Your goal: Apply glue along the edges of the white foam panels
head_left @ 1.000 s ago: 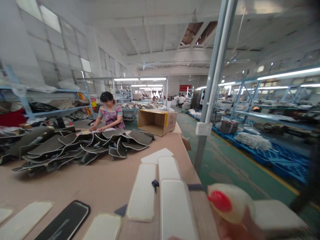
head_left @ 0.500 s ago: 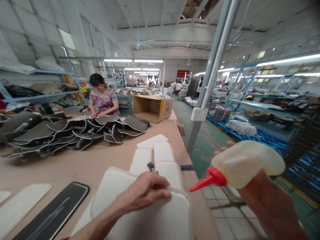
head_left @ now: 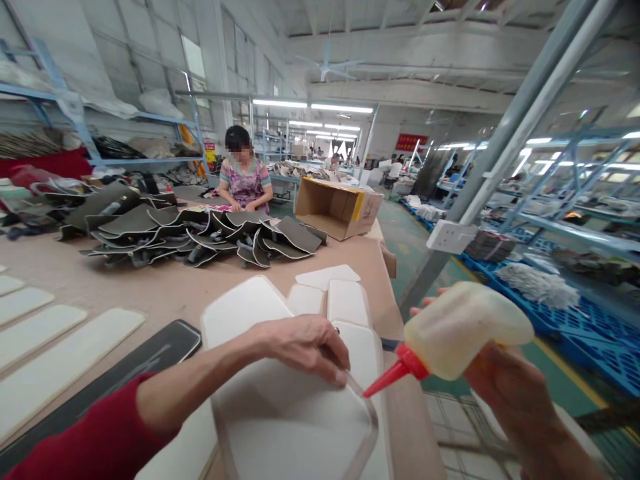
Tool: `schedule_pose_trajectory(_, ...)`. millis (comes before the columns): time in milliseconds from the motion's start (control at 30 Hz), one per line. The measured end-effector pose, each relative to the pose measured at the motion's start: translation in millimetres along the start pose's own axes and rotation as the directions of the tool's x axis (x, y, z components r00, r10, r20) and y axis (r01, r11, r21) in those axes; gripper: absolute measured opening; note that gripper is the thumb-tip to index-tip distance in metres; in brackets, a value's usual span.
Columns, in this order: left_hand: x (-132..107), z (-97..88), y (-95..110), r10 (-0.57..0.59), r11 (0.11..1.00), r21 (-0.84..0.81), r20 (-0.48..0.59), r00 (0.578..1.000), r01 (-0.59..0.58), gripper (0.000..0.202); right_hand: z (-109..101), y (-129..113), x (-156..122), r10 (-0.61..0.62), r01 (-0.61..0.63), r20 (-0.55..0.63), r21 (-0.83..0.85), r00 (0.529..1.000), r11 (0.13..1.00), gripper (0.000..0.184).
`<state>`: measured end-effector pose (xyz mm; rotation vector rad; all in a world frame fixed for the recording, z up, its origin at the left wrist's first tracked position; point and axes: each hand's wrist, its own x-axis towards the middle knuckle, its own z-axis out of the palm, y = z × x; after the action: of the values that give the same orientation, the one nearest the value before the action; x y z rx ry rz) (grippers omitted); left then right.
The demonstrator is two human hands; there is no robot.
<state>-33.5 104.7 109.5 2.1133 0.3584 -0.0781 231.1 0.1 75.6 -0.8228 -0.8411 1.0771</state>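
Observation:
My left hand [head_left: 303, 347] is closed on the right edge of a large white panel [head_left: 270, 400] with a raised rim, which lies on the brown table [head_left: 165, 293]. My right hand [head_left: 505, 393] grips a squeeze bottle [head_left: 465, 330] of pale liquid. Its red nozzle [head_left: 393, 377] points down and left, its tip close to the panel's edge just beside my left fingers. Smaller white rounded pieces [head_left: 345, 303] lie in a row just beyond the panel.
A black panel [head_left: 150, 353] and long white strips [head_left: 60, 360] lie on the left. A heap of dark grey cut pieces [head_left: 200, 233] and an open cardboard box [head_left: 337, 207] sit farther back, where a person [head_left: 245, 177] works. A steel post [head_left: 495, 160] and blue pallets [head_left: 575, 313] stand at right.
The view swung left and down. My left hand came in and gripped the white panel's edge. The bottle moved left, its nozzle now near the panel's rim.

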Motion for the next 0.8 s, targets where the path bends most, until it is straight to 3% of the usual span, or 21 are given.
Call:
schedule_pose_trajectory(100,1,-5.0,-1,-0.024,0.999,-0.043,0.018,1.0,0.024,0.02,-7,8,7,0.024,-0.025,-0.017,-0.059,1.0,0.998,0.063)
schedule_pose_trajectory(267,1,-6.1,-5,-0.002,0.998,-0.061,0.024,1.0,0.003,0.042,8,6,10,0.055,-0.055,-0.297,0.006,0.953,0.998,0.078)
schedule_pose_trajectory(333,-2,-3.6,-5,0.007,0.998,-0.055,0.004,1.0,-0.006,0.045,17,1,6,0.037,-0.019,-0.341,0.058,0.939,0.998,0.078)
schedule_pose_trajectory(533,-26,8.7,11,-0.055,0.994,-0.101,-0.086,0.995,0.046,0.039,24,-11,-15,0.076,-0.034,-0.29,0.149,0.954,0.988,0.075)
schedule_pose_trajectory(667,-42,23.9,30,-0.052,0.993,-0.108,-0.134,0.99,0.038,0.039,18,-17,-31,0.032,0.021,-0.251,0.205,0.967,0.979,0.081)
schedule_pose_trajectory(800,-50,45.9,48,-0.056,0.99,-0.138,-0.168,0.984,0.033,0.046,8,-17,-46,-0.004,0.052,-0.15,0.317,0.989,0.947,0.072)
